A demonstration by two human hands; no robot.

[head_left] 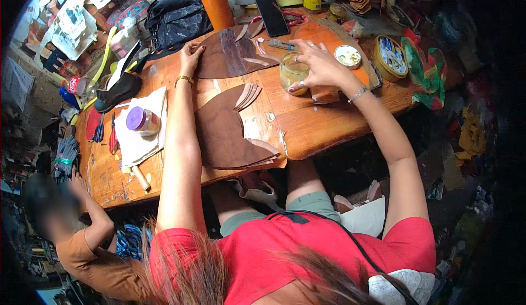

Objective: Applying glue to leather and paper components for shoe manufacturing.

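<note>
Across a worn wooden tabletop [323, 127], right of centre, is a glass jar [289, 78]; the right hand [327, 65] spreads its fingers around it, grip unclear. Leftward, the left hand [190, 58], grip also unclear, meets a dark brown sheet [217, 54]. Behind stands an orange bottle [217, 4].

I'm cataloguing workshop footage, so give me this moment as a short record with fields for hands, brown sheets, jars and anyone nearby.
Left hand: at the left edge of the streaked brown sheet
Right hand: thumb and fingers around the glass jar
Nearer sheets: stack of brown sheets on the wooden table, between the forearms
Other jar: purple-lidded jar, on white paper
Far side: phone, orange bottle
Nearby: another person, lower left
</note>
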